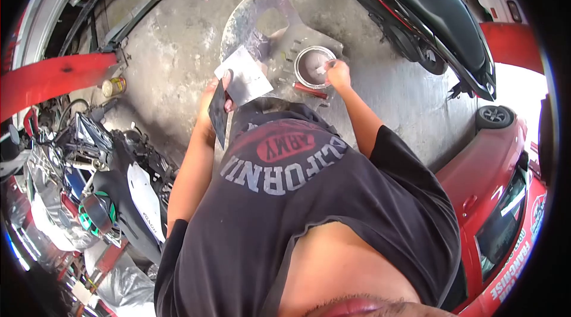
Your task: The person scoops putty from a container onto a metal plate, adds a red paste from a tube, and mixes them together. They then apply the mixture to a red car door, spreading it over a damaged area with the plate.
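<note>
Stained concrete floor [178,37], black scooter [416,13], red car [493,168], parked motorcycles [101,180] crowding the left.

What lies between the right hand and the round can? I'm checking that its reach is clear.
Nothing visible does. The right hand is already at the round can, its fingers over the rim with a small pale tool dipped inside. The left hand holds a flat spreader and board off to the side.

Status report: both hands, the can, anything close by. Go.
Left hand grips a flat scraper and dark card. Right hand dips into the open can. Red tool beside can.
</note>
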Motion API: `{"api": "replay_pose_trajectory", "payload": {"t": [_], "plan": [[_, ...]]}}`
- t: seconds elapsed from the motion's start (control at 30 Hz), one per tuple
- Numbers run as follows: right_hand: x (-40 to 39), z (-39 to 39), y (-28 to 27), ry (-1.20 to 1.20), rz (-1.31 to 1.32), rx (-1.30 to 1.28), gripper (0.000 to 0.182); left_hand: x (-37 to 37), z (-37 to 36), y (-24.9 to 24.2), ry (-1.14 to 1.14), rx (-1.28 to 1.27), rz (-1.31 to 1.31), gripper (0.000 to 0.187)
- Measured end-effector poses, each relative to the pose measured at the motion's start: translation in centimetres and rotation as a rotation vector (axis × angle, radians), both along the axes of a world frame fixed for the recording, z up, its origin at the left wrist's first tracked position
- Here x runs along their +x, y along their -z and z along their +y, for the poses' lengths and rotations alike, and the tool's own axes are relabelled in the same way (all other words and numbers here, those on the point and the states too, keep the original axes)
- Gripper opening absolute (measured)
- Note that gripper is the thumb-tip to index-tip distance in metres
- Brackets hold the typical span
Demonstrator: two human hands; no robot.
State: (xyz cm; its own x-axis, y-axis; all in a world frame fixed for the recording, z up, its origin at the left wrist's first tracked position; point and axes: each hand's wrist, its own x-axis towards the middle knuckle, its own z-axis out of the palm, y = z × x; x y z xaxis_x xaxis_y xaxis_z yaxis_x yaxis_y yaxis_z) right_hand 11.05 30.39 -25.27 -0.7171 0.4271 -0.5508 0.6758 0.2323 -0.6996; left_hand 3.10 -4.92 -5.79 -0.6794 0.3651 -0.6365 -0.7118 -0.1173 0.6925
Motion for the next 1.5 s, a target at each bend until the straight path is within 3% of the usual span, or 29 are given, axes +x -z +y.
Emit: {"api": "replay_pose_trajectory", "payload": {"t": [0.1, 0.17, 0.2, 0.27, 0.43, 0.57, 0.67, 0.9, 1.0, 1.13, 1.3, 1.33, 1.4, 1.5], "plan": [[1.9, -0.1, 1.7, 0.239, 0.067, -0.181, 0.035, 1.6, -0.4, -0.1, -0.062, -0.017, -0.030, 0.032], [1.6, 2.0, 0.1, 0.549, 0.164, -0.317, 0.033, 0.3, 0.8, 0.5, -0.135, 0.028, -0.033, 0.030], [2.4, 2.5, -0.1, 0.693, 0.187, -0.392, 0.032, -0.1, 1.5, -1.1, -0.006, -0.012, 0.030, 0.030], [4.7, 3.0, -3.6, 0.694, 0.251, -0.406, 0.031, -0.6, 1.0, 1.3, 0.007, -0.087, 0.000, 0.030], [9.6, 4.4, -9.3, 0.789, 0.271, -0.434, 0.028, -2.6, 3.4, 3.5, 0.227, 0.000, 0.050, 0.029], [12.1, 6.0, -15.5, 0.711, 0.348, -0.447, 0.028, -3.2, 6.9, 7.0, 0.234, -0.115, 0.193, 0.037], [13.1, 7.1, -21.2, 0.669, 0.416, -0.503, 0.030, -3.8, 8.9, 7.0, 0.335, -0.186, 0.209, 0.033], [13.9, 7.5, -32.3, 0.589, 0.523, -0.461, 0.032, -5.2, 13.0, 9.8, 0.396, -0.033, 0.172, 0.034], [13.7, 7.2, -33.8, 0.535, 0.561, -0.466, 0.032, -5.4, 14.6, 9.8, 0.451, 0.009, 0.159, 0.036], [12.9, 6.4, -31.9, 0.521, 0.579, -0.499, 0.031, -5.1, 15.7, 6.7, 0.539, -0.062, 0.024, 0.038], [12.6, 3.0, -31.9, 0.205, 0.516, -0.267, 0.021, -5.0, 14.7, 5.3, 0.473, 0.143, -0.187, 0.038], [12.9, 2.7, -32.0, -0.051, 0.496, -0.081, 0.025, -5.0, 14.5, 5.3, 0.429, 0.220, -0.240, 0.037], [12.1, 1.4, -33.3, -0.487, 0.579, 0.297, 0.034, -4.9, 14.0, 5.5, 0.344, 0.369, -0.345, 0.055], [11.6, 1.3, -35.6, -0.710, 0.542, 0.371, 0.039, -5.3, 13.2, 5.4, 0.383, 0.437, -0.280, 0.051]]}}
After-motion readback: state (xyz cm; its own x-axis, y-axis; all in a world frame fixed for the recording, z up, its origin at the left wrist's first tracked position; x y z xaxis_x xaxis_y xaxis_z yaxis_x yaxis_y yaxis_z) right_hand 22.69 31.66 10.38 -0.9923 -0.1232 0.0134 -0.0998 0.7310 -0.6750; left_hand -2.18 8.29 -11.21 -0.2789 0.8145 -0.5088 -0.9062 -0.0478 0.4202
